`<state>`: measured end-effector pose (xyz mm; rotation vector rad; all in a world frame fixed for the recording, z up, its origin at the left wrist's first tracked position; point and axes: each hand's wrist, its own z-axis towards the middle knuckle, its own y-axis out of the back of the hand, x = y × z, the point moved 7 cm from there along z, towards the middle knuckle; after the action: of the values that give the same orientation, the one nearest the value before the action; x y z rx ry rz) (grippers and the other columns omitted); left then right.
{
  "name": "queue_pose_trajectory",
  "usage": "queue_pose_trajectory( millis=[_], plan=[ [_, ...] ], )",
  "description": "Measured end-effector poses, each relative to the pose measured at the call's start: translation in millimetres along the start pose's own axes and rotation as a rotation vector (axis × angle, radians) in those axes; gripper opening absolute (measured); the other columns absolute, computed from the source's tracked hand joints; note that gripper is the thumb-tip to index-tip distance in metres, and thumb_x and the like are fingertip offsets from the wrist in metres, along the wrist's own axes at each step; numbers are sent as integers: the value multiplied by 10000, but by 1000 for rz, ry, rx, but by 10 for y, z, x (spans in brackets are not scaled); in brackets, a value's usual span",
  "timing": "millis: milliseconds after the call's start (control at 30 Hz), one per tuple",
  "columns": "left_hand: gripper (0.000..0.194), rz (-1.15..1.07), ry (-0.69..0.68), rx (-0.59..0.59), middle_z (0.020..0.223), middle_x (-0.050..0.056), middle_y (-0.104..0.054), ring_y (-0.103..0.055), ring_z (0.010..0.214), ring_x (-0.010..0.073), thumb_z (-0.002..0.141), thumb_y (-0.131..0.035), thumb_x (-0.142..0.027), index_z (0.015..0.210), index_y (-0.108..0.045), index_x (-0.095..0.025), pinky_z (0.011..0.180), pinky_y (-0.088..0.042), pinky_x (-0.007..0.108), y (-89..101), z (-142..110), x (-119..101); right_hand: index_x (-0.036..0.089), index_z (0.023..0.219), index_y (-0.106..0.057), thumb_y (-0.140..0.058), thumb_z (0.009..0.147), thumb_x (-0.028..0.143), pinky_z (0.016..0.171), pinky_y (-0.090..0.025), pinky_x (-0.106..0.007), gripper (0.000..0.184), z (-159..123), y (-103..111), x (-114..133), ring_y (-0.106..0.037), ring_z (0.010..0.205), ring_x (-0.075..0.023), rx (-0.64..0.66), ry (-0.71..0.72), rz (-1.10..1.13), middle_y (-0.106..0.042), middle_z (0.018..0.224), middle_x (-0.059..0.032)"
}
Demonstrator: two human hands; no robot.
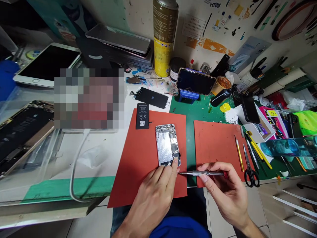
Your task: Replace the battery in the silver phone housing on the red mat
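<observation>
Opened phone housing [167,145] lies flat on red mat [128,165]: light, thin, fragile; take it by the metal edges, off the board [174,143]. Left hand [151,195] fingertips [175,161] press its lower end; right hand [225,195] fingers pinch a screwdriver [204,173]. Battery [142,116] beside: QR code, print unreadable; yellow tag [271,113] reads 2.

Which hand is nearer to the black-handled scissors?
Right: the right hand sits just left of the scissors, not touching them; the left hand is much farther left, on the opened phone.
</observation>
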<state>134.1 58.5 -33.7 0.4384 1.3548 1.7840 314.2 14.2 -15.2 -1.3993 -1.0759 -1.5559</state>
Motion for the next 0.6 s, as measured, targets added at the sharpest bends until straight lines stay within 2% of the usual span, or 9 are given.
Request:
queue_pose_trajectory(
  millis=[167, 367, 500, 600],
  plan=[
    [535, 21, -9, -2, 872, 49, -630, -619, 788, 204, 986, -428, 70, 1514, -501, 19, 717, -535, 354, 16, 12, -4, 284, 1125, -712, -783, 953, 129, 894, -700, -298, 242, 13, 1, 12, -816, 1006, -188, 7, 6, -25, -813, 1063, -37],
    [543, 87, -8, -2, 904, 59, -666, -642, 815, 202, 937, -469, 81, 1463, -573, -6, 766, -568, 347, 30, 20, -19, 271, 1107, -717, -808, 933, 160, 878, -717, -329, 225, 31, 100, 90, -826, 975, -216, -56, 3, -92, -819, 1043, -55],
    [555, 155, 14, 6, 930, 94, -683, -658, 814, 211, 855, -487, 77, 1378, -659, 5, 733, -590, 343, 40, 46, -102, 266, 1129, -723, -811, 911, 132, 848, -731, -341, 271, 53, 143, 297, -831, 944, -228, -126, 155, -215, -820, 1044, -63],
    [508, 224, 66, 12, 934, 129, -683, -650, 765, 214, 799, -521, 40, 1262, -728, 15, 642, -577, 326, 30, 78, -211, 274, 1199, -711, -779, 893, 54, 838, -735, -371, 383, 106, 2, 489, -826, 959, -245, -41, 320, -318, -821, 1058, -69]
  ],
)
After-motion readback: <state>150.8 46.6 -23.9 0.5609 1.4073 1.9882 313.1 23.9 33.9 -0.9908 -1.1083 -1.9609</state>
